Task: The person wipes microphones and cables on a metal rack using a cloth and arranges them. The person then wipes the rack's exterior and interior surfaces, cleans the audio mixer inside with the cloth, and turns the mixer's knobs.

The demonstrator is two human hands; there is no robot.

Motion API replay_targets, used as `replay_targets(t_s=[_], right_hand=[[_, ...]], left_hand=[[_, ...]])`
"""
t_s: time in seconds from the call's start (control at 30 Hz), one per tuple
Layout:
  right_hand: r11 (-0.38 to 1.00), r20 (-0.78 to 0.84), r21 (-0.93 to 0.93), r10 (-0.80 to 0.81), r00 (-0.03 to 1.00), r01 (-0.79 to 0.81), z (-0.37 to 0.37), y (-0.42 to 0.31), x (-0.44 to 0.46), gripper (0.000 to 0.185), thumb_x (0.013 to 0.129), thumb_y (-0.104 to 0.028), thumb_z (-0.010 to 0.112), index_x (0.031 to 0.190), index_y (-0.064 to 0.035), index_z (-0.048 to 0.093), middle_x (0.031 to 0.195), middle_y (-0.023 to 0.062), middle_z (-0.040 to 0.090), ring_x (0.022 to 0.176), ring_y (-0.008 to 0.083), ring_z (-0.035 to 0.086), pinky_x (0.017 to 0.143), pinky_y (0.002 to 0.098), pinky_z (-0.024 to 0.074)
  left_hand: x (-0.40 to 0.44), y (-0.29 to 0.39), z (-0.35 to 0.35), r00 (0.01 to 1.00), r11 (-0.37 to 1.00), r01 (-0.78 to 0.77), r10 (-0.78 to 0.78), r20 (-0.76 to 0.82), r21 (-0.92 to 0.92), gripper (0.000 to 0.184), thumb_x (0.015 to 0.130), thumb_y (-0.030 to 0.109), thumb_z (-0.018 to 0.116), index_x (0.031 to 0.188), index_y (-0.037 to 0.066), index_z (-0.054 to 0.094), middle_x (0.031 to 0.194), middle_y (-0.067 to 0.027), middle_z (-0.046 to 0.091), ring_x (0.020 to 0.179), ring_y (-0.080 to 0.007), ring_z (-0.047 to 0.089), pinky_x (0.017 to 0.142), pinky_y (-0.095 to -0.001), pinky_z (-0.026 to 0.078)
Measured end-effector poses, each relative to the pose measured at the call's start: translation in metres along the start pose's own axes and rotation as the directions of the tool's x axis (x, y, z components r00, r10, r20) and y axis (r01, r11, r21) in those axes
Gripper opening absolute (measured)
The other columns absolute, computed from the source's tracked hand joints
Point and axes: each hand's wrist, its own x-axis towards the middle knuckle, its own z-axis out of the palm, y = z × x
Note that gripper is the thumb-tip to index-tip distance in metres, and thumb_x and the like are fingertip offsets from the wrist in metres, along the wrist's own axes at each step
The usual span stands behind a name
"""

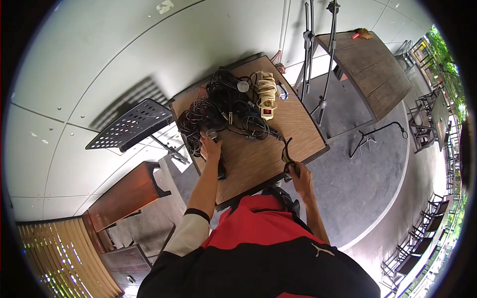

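Note:
My left hand (211,149) is closed on a microphone whose grey mesh head (212,133) shows just beyond the fingers. Most of the microphone's body is hidden under the hand and forearm. At the table's front right edge, my right hand (302,180) grips a black cable (286,153), which loops up over the tabletop. Beyond both hands lies a tangled heap of black cables (201,111). A second microphone head (242,86) sticks out of the heap. A power strip (267,111), wrapped in its cream cord, lies to the right of it.
The wooden table (248,171) stands against the wall. A black music stand (134,123) is on the left, with tall microphone stands (325,74) at the right. Further right are another wooden table (375,74) and a low stand (365,141) on the grey floor.

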Motion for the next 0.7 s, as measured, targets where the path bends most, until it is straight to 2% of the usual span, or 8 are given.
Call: replay_targets(t_s=[0.1,0.2,0.27,0.4,0.47,0.57,0.6,0.7], right_hand=[[0.998,-0.024,-0.032,-0.055,0.998,0.054,-0.009,0.000,0.007,0.024,0.088,-0.019,0.058,0.100,0.0017,0.060,0.090,0.0190,0.063,0.081,0.0339,0.063,0.070,0.0376,0.0476],[1.000,-0.031,-0.009,-0.015,0.999,0.015,-0.016,0.003,0.012,0.023,0.088,-0.018,0.058,0.099,0.0016,0.060,0.088,0.0185,0.063,0.080,0.0334,0.063,0.069,0.0371,0.0476],[1.000,-0.021,0.026,-0.009,1.000,0.010,-0.018,0.011,0.016,0.023,0.088,-0.018,0.058,0.099,0.0016,0.060,0.088,0.0181,0.064,0.079,0.0323,0.063,0.069,0.0370,0.0475],[1.000,-0.033,-0.021,-0.007,0.999,0.007,-0.023,0.014,0.022,0.024,0.088,-0.019,0.057,0.100,0.0015,0.061,0.088,0.0182,0.064,0.079,0.0313,0.063,0.068,0.0368,0.0477],[1.000,-0.038,-0.008,-0.003,0.999,0.002,-0.025,0.017,0.025,0.024,0.088,-0.019,0.057,0.100,0.0015,0.061,0.088,0.0184,0.063,0.079,0.0313,0.064,0.068,0.0368,0.0477],[0.999,-0.073,-0.022,-0.032,0.997,0.030,-0.027,0.030,0.028,0.024,0.089,-0.018,0.059,0.100,0.0031,0.060,0.082,0.0180,0.065,0.072,0.0265,0.065,0.065,0.0343,0.0490],[0.999,-0.072,-0.020,-0.027,0.997,0.026,-0.029,0.033,0.030,0.025,0.088,-0.019,0.059,0.100,0.0028,0.060,0.082,0.0181,0.064,0.073,0.0271,0.065,0.065,0.0345,0.0490],[1.000,-0.092,-0.008,0.013,0.996,-0.014,-0.040,0.044,0.035,0.025,0.088,-0.019,0.059,0.100,0.0022,0.060,0.083,0.0184,0.064,0.073,0.0280,0.065,0.066,0.0348,0.0489]], left_hand=[[-0.006,0.004,-0.003,0.998,1.000,0.009,-0.010,-0.054,-0.006,0.084,0.073,0.031,0.076,0.135,0.004,0.027,0.124,-0.0200,0.046,0.097,-0.0393,0.060,0.078,-0.0454,0.052],[-0.011,0.002,-0.001,0.994,0.998,-0.031,0.025,-0.111,-0.057,0.076,0.077,0.035,0.070,0.134,0.006,0.030,0.124,-0.0190,0.046,0.094,-0.0399,0.060,0.077,-0.0470,0.051],[-0.014,-0.002,0.005,0.977,0.987,-0.127,0.106,-0.183,-0.103,0.068,0.080,0.035,0.066,0.131,0.007,0.033,0.122,-0.0184,0.048,0.095,-0.0397,0.059,0.077,-0.0472,0.050],[-0.013,-0.001,0.014,0.964,0.970,-0.188,0.153,-0.219,-0.151,0.061,0.081,0.033,0.065,0.129,0.007,0.037,0.116,-0.0169,0.051,0.095,-0.0363,0.059,0.075,-0.0458,0.050],[-0.009,0.014,0.013,0.951,0.945,-0.239,0.182,-0.249,-0.221,0.051,0.080,0.028,0.065,0.122,0.007,0.045,0.104,-0.0139,0.057,0.091,-0.0312,0.059,0.077,-0.0419,0.048],[0.005,0.053,0.004,0.901,0.916,-0.361,0.295,-0.319,-0.172,0.047,0.080,0.025,0.065,0.120,0.007,0.047,0.094,-0.0116,0.058,0.083,-0.0299,0.059,0.072,-0.0415,0.048],[0.013,0.066,0.003,0.899,0.912,-0.382,0.330,-0.287,-0.150,0.048,0.083,0.027,0.062,0.123,0.009,0.044,0.103,-0.0125,0.056,0.082,-0.0302,0.059,0.070,-0.0426,0.049],[0.043,0.109,0.003,0.849,0.865,-0.488,0.440,-0.291,-0.114,0.045,0.083,0.026,0.064,0.121,0.010,0.045,0.101,-0.0110,0.055,0.083,-0.0286,0.059,0.068,-0.0422,0.051]])
